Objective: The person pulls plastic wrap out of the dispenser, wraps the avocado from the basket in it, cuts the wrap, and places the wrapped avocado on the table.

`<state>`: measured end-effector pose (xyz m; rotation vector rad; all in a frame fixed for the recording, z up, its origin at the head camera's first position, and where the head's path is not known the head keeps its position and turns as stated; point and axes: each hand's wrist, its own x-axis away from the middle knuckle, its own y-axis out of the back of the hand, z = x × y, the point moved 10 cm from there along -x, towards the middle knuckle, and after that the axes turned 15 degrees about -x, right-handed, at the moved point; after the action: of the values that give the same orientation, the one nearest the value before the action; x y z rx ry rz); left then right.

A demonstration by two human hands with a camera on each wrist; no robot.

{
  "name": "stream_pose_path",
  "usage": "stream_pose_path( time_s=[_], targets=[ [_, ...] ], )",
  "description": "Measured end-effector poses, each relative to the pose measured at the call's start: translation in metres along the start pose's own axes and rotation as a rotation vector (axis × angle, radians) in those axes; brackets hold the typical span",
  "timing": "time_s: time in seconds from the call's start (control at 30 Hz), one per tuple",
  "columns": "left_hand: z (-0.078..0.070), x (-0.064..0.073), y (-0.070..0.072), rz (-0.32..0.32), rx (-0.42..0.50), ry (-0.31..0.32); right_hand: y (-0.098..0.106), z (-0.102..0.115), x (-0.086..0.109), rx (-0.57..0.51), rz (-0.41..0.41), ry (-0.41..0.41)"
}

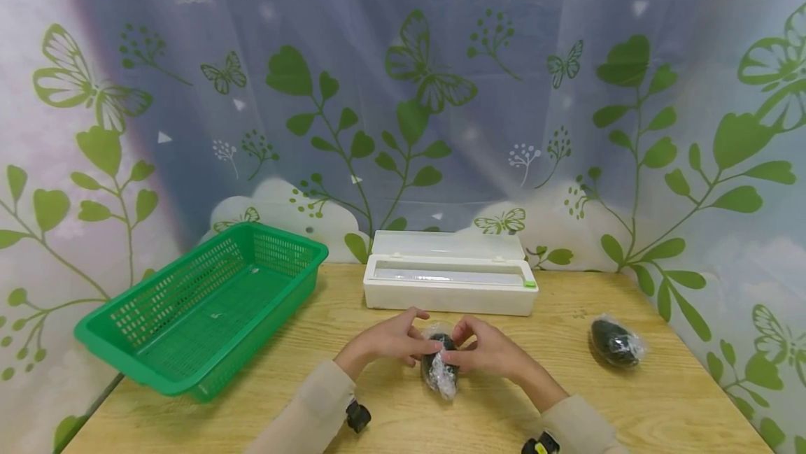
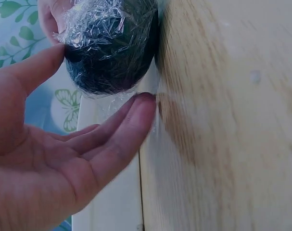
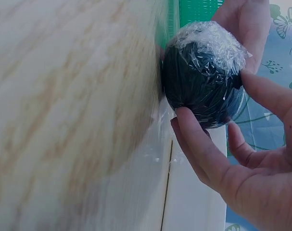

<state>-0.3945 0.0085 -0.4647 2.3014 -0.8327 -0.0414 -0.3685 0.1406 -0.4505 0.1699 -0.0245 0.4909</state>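
Observation:
A dark, egg-shaped avocado point(image 1: 434, 373) in crinkled cling film lies on the table, between both hands. My left hand point(image 1: 392, 339) has its thumb on the avocado's top; in the left wrist view its fingers curve beneath the wrapped end point(image 2: 112, 57), at a loose flap of film. From the other side, my right hand point(image 1: 490, 350) pinches the avocado between thumb and fingers. The right wrist view shows its fingertips point(image 3: 186, 115) against the lower end, with white bunched film point(image 3: 213, 41) on top.
Behind the hands stands a white cling film dispenser point(image 1: 450, 299), lid up, a film roll point(image 1: 441, 277) inside and a green slider point(image 1: 529, 284) at its right. A green basket point(image 1: 101, 331) is at left. Another wrapped avocado point(image 1: 612, 342) lies at right on the wooden table point(image 1: 504, 419).

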Motion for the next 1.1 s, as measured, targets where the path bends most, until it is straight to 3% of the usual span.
stream_pose_path(
  time_s=[0.23, 0.33, 0.5, 0.63, 0.8, 1.0, 1.1],
  targets=[
    [-0.014, -0.002, 0.010, -0.090, 0.020, -0.161, 0.009, -0.010, 0.003, 0.059, -0.142, -0.113],
    [-0.021, -0.002, 0.015, -0.131, 0.002, -0.229, 0.008, -0.013, 0.003, 0.061, -0.143, -0.136],
    [-0.028, -0.001, 0.016, -0.145, 0.016, -0.302, 0.007, -0.011, 0.000, 0.058, -0.118, -0.098],
    [-0.031, -0.001, 0.016, -0.147, 0.012, -0.315, 0.010, -0.006, -0.002, 0.043, -0.137, -0.040],
    [-0.032, 0.001, 0.018, -0.167, -0.056, -0.301, 0.011, 0.001, -0.003, 0.075, -0.146, 0.027],
    [-0.034, 0.003, 0.019, -0.163, -0.071, -0.325, 0.013, 0.005, -0.002, 0.109, -0.169, 0.062],
    [-0.035, 0.004, 0.020, -0.166, -0.126, -0.348, 0.015, 0.005, -0.003, 0.138, -0.193, 0.066]
  ],
)
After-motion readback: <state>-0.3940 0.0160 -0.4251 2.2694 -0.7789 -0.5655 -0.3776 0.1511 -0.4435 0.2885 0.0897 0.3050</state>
